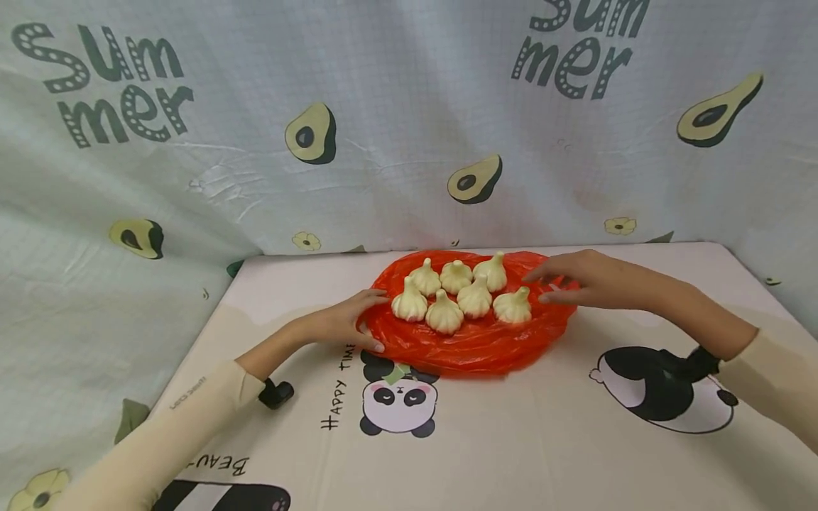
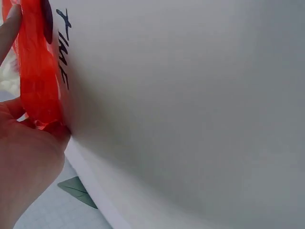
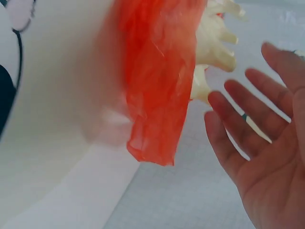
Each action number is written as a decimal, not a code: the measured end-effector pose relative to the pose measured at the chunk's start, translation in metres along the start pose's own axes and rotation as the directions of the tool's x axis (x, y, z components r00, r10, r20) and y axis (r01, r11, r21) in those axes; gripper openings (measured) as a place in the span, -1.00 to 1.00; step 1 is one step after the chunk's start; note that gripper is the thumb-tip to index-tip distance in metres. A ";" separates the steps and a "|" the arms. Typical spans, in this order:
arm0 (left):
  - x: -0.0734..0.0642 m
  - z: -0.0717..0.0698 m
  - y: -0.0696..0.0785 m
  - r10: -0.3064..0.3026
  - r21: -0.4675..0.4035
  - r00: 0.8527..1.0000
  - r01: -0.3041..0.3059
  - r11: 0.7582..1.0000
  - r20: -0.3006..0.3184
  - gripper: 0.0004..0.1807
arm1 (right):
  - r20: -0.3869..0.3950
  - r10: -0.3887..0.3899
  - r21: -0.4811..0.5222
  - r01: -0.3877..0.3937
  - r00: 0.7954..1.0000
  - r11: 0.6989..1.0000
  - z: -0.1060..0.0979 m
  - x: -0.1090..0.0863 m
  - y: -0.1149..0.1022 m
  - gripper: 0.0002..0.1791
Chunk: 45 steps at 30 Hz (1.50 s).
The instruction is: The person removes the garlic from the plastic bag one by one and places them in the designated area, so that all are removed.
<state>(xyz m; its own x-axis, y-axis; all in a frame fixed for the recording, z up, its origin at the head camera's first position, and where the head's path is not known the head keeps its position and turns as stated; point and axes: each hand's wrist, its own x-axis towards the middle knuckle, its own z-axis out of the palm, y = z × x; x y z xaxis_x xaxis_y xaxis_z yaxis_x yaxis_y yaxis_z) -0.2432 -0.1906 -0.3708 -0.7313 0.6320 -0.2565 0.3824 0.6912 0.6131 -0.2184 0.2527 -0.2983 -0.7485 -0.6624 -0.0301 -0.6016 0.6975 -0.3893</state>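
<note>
A red plastic bag [image 1: 473, 355] lies spread on the table with its rim bunched up. Inside it sit several whitish garlic bulbs [image 1: 444, 312], stems up. My left hand [image 1: 339, 323] touches the bag's left side, thumb and fingers spread apart along its edge. In the left wrist view, the fingers of that hand [image 2: 31, 152] rest against the red plastic. At the bag's right side my right hand [image 1: 591, 280] hovers with relaxed fingers and holds nothing. The right wrist view shows this hand [image 3: 267, 138] with fingers apart, beside the bag [image 3: 159, 86] and some garlic bulbs [image 3: 214, 45].
The table [image 1: 498, 440] wears a cover printed with pandas and lettering. Behind it hangs a pale cloth [image 1: 396, 106] with avocado and "summer" prints, reaching round the left side too. Dark straps sit on both wrists.
</note>
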 end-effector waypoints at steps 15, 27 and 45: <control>0.005 -0.004 -0.007 -0.054 0.030 0.998 0.054 0.998 0.029 -0.02 | 0.364 -0.123 0.168 0.065 0.923 0.984 -0.008 0.059 0.021 -0.57; 0.004 -0.002 -0.009 -0.028 0.006 0.999 0.028 1.000 0.019 0.00 | 0.554 -0.073 0.180 -0.034 0.829 0.983 -0.011 0.087 0.010 -0.55; 0.006 0.001 -0.014 -0.030 0.032 0.999 0.029 0.999 0.014 0.00 | 0.594 0.073 0.028 -0.111 0.801 0.993 0.009 0.102 -0.007 -0.62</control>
<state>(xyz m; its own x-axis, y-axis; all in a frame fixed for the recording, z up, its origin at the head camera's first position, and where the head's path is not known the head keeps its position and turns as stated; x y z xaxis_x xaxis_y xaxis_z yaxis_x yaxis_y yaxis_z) -0.2521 -0.1960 -0.3814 -0.7341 0.6162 -0.2854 0.3790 0.7205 0.5808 -0.2882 0.1780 -0.3068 -0.4778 -0.6423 -0.5992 -0.5071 0.7587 -0.4090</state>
